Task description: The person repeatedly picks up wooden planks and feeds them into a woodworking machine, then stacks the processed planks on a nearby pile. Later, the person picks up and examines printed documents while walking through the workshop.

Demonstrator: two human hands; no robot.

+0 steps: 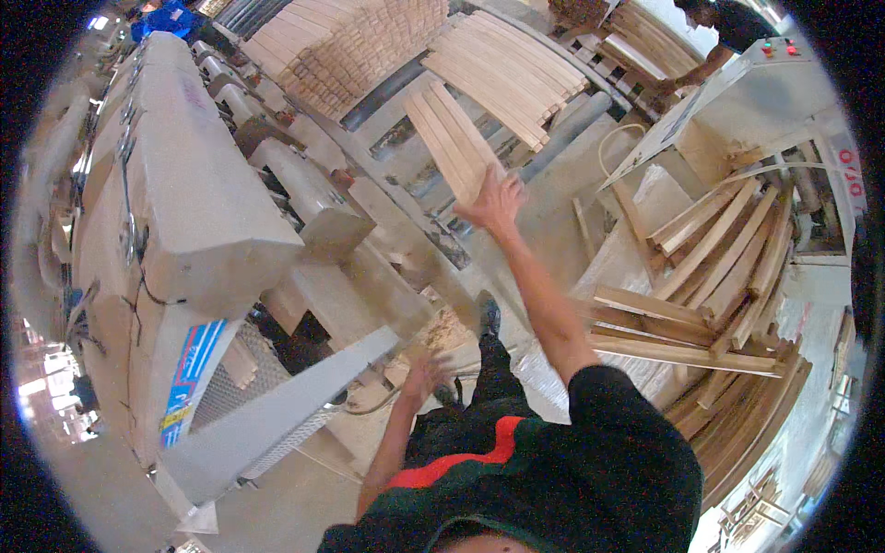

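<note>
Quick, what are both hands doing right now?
Left hand: open, blurred, nothing seen in it.
Right hand: at the near end of the wooden strips; can't tell whether it grips.

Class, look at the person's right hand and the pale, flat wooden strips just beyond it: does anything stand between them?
Nothing visible does. The bare right hand overlaps the near end of the pale, flat wooden strips. The heap of brown wooden slats lies off to the right, out of the way.
</note>
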